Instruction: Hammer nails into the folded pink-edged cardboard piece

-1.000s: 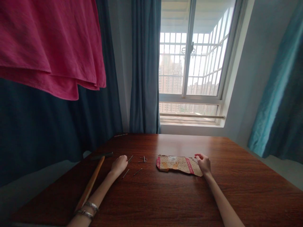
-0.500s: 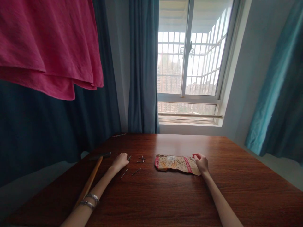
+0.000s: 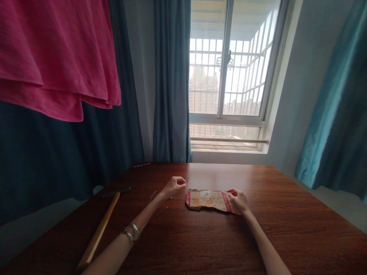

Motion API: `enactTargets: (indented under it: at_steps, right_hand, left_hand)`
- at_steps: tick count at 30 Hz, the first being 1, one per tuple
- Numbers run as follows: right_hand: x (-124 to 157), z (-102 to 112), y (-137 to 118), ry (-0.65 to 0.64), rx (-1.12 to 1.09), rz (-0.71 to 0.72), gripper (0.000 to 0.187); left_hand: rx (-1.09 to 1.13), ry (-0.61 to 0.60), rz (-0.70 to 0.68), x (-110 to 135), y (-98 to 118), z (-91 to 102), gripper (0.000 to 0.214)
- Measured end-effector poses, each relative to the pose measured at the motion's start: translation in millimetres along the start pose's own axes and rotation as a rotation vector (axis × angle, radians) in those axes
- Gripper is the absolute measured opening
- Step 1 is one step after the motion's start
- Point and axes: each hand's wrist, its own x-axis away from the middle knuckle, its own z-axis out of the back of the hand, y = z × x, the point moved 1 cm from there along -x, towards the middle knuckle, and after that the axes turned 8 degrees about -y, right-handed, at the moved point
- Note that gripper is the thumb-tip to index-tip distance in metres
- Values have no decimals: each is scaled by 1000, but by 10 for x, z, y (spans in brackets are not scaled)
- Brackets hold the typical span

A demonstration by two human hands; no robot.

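Note:
My left hand point(image 3: 175, 186) is closed in a pinch on a thin nail point(image 3: 187, 179), which sticks up from the fingertips. It hovers just off the upper left corner of a flat patterned board point(image 3: 212, 201) with pink bands, dark dots and ragged edges. At the board's right end, my right hand point(image 3: 238, 200) grips it with bent fingers over the top edge. Several loose nails lie near my left forearm, one of them a nail point(image 3: 162, 211) in plain sight; the forearm partly hides others. A hammer point(image 3: 99, 233) with a wooden handle rests left of that arm.
All of this lies on a brown wooden table point(image 3: 183, 244). A pink cloth point(image 3: 57, 61) hangs at upper left before dark blue curtains point(image 3: 172, 84). Behind the table's far edge is a barred window point(image 3: 226, 76).
My left hand has moved right from the loose nails to the board's corner, carrying a nail. My right hand's fingers have shifted left onto the board. The view has turned slightly.

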Motion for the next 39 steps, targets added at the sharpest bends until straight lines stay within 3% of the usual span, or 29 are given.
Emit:
enactTargets:
  at_steps: [2,6,13,18,22,24,31,39]
  right_hand:
    - [36,-32,-69,-58,18,82,30]
    - [102,-105,-170,-142,155,255,50]
    - [123,-165,-166,-231,272,236,59]
    - [81,-202,-120,-191,133,216,58]
    - [-30,-251,-108,-38,-35,168,34]
    - [-95,-290,-136,-16,-71,149,33]
    - [-230,-485,-264,-140,-256,162,32]
    - [-307,-507,-241,-170,-341,169,38]
  left_hand:
    - [72,-49,-39,-128,114,-302,23]
    - [95,-81,-76,-375,210,-802,23]
    - [104,-63,-44,-660,108,-1251,26]
    - [165,-52,-61,-698,-70,-1355,28]
    - [164,-40,-62,-665,-86,-1357,29]
    - [150,-41,-59,-643,-59,-1348,30]
    - [156,-32,-98,-593,2,-1347,23]
    - [152,-39,-118,-596,-16,-1370,23]
